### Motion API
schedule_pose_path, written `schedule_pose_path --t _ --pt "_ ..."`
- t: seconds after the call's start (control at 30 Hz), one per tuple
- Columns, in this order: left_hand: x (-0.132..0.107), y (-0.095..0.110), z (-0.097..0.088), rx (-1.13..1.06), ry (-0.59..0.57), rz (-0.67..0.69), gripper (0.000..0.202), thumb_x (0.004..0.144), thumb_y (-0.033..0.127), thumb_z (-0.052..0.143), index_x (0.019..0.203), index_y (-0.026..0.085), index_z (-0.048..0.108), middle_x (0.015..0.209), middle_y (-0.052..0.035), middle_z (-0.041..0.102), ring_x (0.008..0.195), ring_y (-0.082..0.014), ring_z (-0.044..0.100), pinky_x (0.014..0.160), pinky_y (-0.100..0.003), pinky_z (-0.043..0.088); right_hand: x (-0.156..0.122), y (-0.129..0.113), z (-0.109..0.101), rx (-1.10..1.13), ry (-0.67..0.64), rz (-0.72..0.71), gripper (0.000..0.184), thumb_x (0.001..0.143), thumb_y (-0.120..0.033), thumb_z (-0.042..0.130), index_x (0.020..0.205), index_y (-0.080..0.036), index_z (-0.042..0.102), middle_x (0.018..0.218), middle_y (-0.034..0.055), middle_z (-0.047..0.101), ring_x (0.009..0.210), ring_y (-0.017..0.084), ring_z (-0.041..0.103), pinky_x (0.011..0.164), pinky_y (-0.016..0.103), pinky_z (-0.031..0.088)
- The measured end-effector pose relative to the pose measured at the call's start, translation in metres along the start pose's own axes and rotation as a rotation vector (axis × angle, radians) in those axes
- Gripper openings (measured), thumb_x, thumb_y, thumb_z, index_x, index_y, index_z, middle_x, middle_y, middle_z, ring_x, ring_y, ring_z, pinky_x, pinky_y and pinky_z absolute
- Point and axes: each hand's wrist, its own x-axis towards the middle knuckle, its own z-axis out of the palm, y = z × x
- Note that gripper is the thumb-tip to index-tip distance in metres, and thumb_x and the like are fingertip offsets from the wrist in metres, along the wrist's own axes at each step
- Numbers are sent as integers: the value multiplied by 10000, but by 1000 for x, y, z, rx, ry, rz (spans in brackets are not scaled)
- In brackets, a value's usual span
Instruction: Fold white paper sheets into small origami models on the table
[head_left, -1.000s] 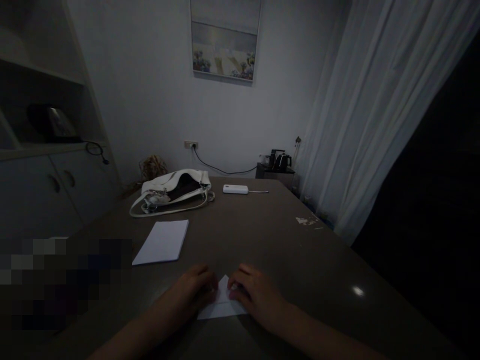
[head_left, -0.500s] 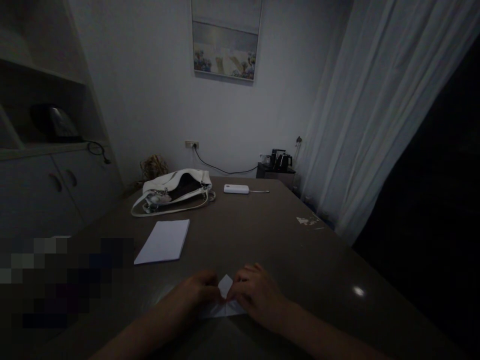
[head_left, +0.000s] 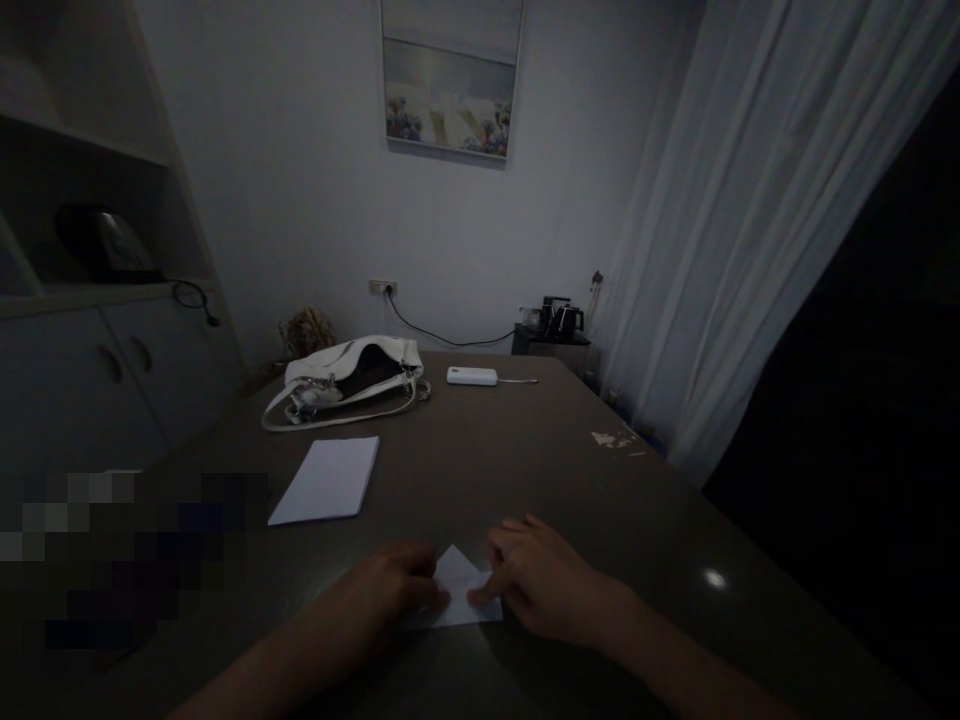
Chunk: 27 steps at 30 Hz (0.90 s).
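A small folded sheet of white paper [head_left: 459,582] lies at the near part of the table, its pointed tip facing away from me. My left hand [head_left: 386,592] is closed at the paper's left side, with the thumb pressed on its surface and the other fingers curled at the edge. On the right side, my right hand [head_left: 544,585] has its fingers bent, its thumb touching the paper near the middle. Both hands cover parts of the paper's side edges. A stack of white paper [head_left: 326,480] lies flat beyond my left hand.
A white handbag [head_left: 352,375] with a looped strap lies at the far left of the brown table [head_left: 480,460]. A white power bank [head_left: 472,376] with a short cable lies near the far edge. Whitish scraps or marks [head_left: 613,440] show near the right edge, beside the curtain [head_left: 697,230].
My right hand has moved a little to the right, away from my left thumb. The thumbs are now apart, and more of the paper's flat middle shows between them.
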Motion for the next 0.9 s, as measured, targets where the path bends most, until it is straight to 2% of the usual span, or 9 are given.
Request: schedule_pose_path --t 0.1,0.33,0.47,0.57,0.73,0.8,0.9 --pt "-1 0 0 -20 20 14 259 906 241 419 832 209 665 840 -15 594 763 -137 546 612 -213 336 -5 5 -5 8 -22 47 335 783 -129 531 943 -378 689 847 18 550 841 173 497 852 378 333" --pt "-1 -5 4 -23 10 27 262 912 250 410 848 211 661 870 -16 598 768 -136 551 608 -210 339 -11 9 -13 29 -58 194 308 735 -94 516 851 -293 720 856 32 624 916 206 537 907 416 322" --pt "-1 -6 7 6 34 40 244 912 226 409 844 207 642 862 -18 586 769 -136 542 611 -213 337 -11 6 -13 27 -39 158 324 715 -81 510 835 -297 719 859 24 629 894 195 547 926 423 315" --pt "-1 -3 7 59 58 55 230 908 208 415 820 198 628 843 -20 578 753 -139 524 612 -227 323 -11 5 -11 0 -13 100 260 725 -114 524 814 -271 712 842 31 614 872 190 536 891 396 336" --pt "-2 0 8 108 58 99 209 890 154 425 797 188 609 833 -25 567 736 -145 499 617 -246 313 -2 -2 2 -5 133 91 157 747 -133 519 834 -198 633 856 31 612 854 169 529 786 303 359" --pt "-2 0 9 113 60 112 199 875 129 438 799 191 611 839 -27 568 753 -152 496 631 -251 319 4 -6 13 86 196 130 127 790 -158 496 866 -186 594 826 22 620 780 139 546 690 248 366" --pt "-1 1 8 106 57 122 197 861 114 449 827 197 624 828 -29 572 754 -158 498 640 -257 329 13 -12 32 236 213 215 86 807 -217 518 871 -198 573 765 -7 634 680 114 566 588 211 342"
